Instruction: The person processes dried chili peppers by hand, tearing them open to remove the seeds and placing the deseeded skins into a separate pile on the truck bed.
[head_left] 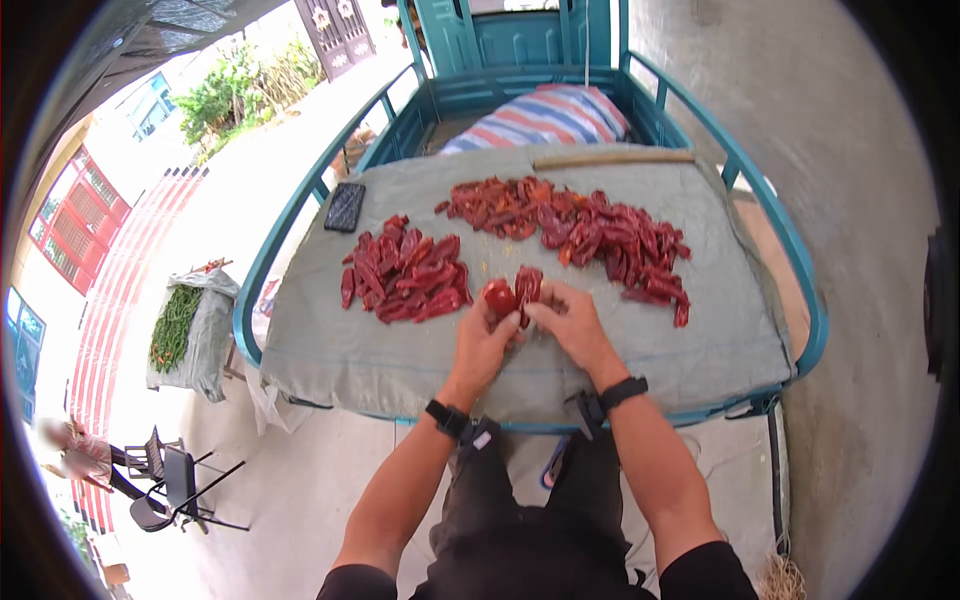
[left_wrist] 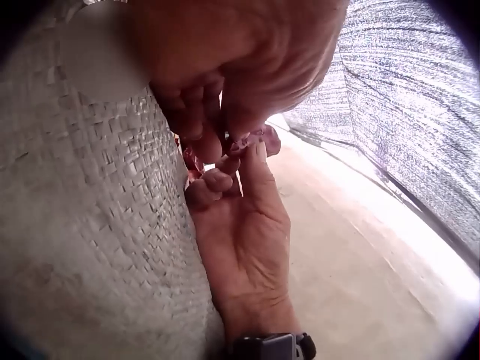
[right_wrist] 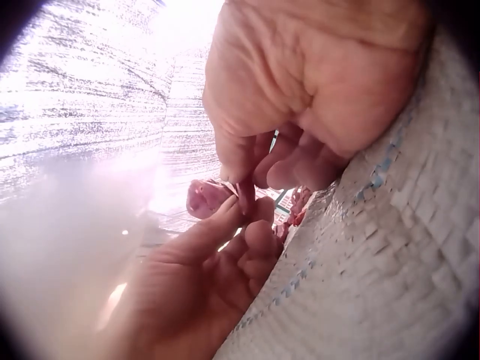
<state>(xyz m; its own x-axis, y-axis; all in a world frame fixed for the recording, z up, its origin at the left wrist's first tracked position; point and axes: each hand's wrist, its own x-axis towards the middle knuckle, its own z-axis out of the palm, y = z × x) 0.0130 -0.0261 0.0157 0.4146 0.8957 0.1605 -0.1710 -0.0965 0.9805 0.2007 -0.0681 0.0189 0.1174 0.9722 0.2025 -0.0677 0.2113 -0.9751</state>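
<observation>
Both hands meet over the cloth near its front edge, with a red chili pepper [head_left: 498, 297] between them. The pepper is parted into two pieces side by side, the left one smooth and glossy, the right one [head_left: 528, 284] wrinkled. My left hand [head_left: 482, 346] pinches the left piece between thumb and fingers. With thumb and fingertips, my right hand [head_left: 574, 322] grips the other piece. Both wrist views show the fingertips close together around the pepper [right_wrist: 205, 199], most of it hidden behind them. A pile of whole red peppers [head_left: 405, 272] lies just beyond the left hand.
A grey woven cloth [head_left: 330, 330] covers the blue-green cart bed. Split peppers [head_left: 505, 207] lie farther back, with another pepper pile [head_left: 625, 245] to the right. A dark phone-like case [head_left: 344, 207] and wooden stick [head_left: 612, 158] rest on the cloth. Metal rails [head_left: 760, 200] border it.
</observation>
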